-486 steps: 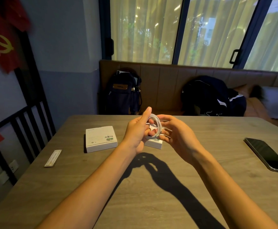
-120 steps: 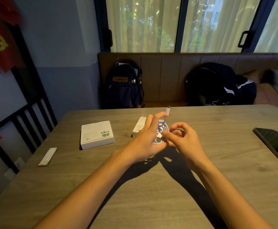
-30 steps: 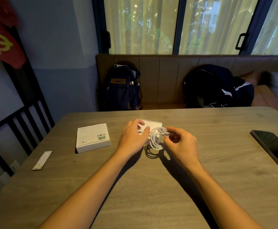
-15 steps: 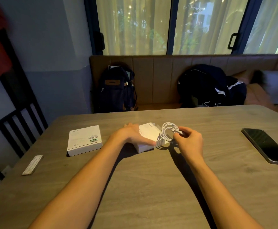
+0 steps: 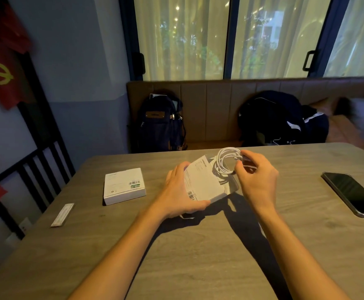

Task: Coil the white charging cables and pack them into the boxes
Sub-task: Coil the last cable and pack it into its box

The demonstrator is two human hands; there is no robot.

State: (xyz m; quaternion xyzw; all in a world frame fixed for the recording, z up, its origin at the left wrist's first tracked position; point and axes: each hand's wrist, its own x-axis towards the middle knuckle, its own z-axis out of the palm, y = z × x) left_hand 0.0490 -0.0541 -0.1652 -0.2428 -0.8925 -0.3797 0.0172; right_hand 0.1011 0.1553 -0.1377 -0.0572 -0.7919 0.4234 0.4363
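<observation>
Both hands are up at the middle of the wooden table (image 5: 198, 256). The left hand (image 5: 180, 191) grips a white box (image 5: 202, 182), thumb curled on its near corner and fingers wrapped round the far-left edge, with the box tilted and its barcode label facing up. At one o'clock from that box, the right hand (image 5: 256, 180) pinches the coiled white charging cable (image 5: 225, 162) at the coil's right side. The loops stand upright, and the lowest ones meet the box's right end; whether any are inside it, I can't tell. Over at nine o'clock from the held box, a second white box (image 5: 123, 186) lies flat and closed on the table. Further out towards eight o'clock lies a narrow white strip (image 5: 62, 215). At three o'clock, near the table's right edge, a dark phone (image 5: 354, 194) lies screen up. Beyond the table at twelve o'clock, a dark backpack (image 5: 160, 124) stands on the bench.
</observation>
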